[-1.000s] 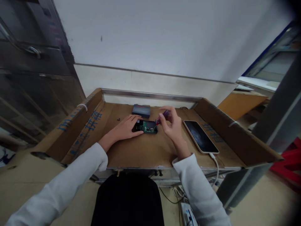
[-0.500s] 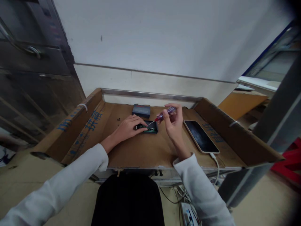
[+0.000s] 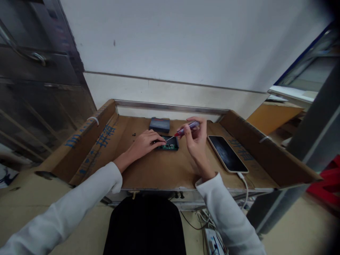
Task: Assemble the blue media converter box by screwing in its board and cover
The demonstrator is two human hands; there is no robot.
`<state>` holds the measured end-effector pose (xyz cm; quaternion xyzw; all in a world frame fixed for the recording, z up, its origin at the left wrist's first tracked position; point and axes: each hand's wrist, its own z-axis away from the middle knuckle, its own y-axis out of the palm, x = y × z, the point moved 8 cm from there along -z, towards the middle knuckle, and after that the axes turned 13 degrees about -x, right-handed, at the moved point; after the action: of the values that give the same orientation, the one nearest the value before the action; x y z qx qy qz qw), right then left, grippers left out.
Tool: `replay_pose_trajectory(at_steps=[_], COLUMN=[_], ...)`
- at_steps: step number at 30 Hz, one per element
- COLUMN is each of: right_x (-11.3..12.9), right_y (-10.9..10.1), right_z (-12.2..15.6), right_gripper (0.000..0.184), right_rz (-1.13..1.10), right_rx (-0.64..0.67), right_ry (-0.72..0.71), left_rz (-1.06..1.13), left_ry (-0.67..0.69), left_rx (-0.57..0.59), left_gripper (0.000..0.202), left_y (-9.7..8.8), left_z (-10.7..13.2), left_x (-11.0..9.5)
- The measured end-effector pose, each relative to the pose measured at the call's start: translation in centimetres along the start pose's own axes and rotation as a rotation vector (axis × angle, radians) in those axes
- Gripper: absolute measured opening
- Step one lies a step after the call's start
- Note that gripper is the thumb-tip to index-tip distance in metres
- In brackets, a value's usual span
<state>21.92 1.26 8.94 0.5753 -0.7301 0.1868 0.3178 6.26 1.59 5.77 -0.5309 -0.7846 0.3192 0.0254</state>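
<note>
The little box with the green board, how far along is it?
Done: the little box lies open, board showing. In hand: the left hand steadies it, the right hand holds a screwdriver tip to the board. Left: not closed yet; a grey box lies behind.

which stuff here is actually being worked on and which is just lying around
In use: screwdriver in the right hand, its tip at the circuit board; left hand resting on that board.
Lying about: grey box behind the board; phone at right on its cable.
</note>
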Motion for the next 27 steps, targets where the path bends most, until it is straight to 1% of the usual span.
replay_pose_trajectory(at_steps=[8, 12, 14, 16, 18, 20, 23, 27], right_x=[0.0, -0.1, -0.2, -0.3, -0.3, -0.4, -0.5, -0.7], right_y=[0.5, 0.3, -0.2, -0.9, -1.4, -1.4, -1.1, -0.8], right_z=[0.2, 0.2, 0.0, -0.1, -0.2, -0.2, 0.0, 0.2], right_gripper=[0.020, 0.019, 0.019, 0.019, 0.018, 0.017, 0.016, 0.017], right_rz=[-0.008, 0.011, 0.045, 0.110, 0.192, 0.266, 0.322, 0.343], right_rx=[0.064, 0.065, 0.052, 0.038, 0.040, 0.075, 0.136, 0.163], right_ry=[-0.034, -0.045, -0.057, -0.073, -0.089, -0.100, -0.110, -0.113], left_rz=[0.013, 0.013, -0.017, -0.071, -0.133, -0.179, -0.217, -0.221], left_ry=[-0.071, -0.128, -0.163, -0.181, -0.167, -0.150, -0.171, -0.203], left_rx=[0.022, 0.054, 0.069, 0.100, 0.159, 0.230, 0.304, 0.312], left_gripper=[0.019, 0.023, 0.032, 0.049, 0.062, 0.072, 0.082, 0.085], left_y=[0.5, 0.8, 0.6, 0.4, 0.4, 0.6, 1.0, 1.2], left_z=[0.2, 0.1, 0.1, 0.1, 0.3, 0.8, 1.7, 2.2], left_x=[0.9, 1.1, 1.2, 1.4, 1.8, 2.3, 3.6, 4.4])
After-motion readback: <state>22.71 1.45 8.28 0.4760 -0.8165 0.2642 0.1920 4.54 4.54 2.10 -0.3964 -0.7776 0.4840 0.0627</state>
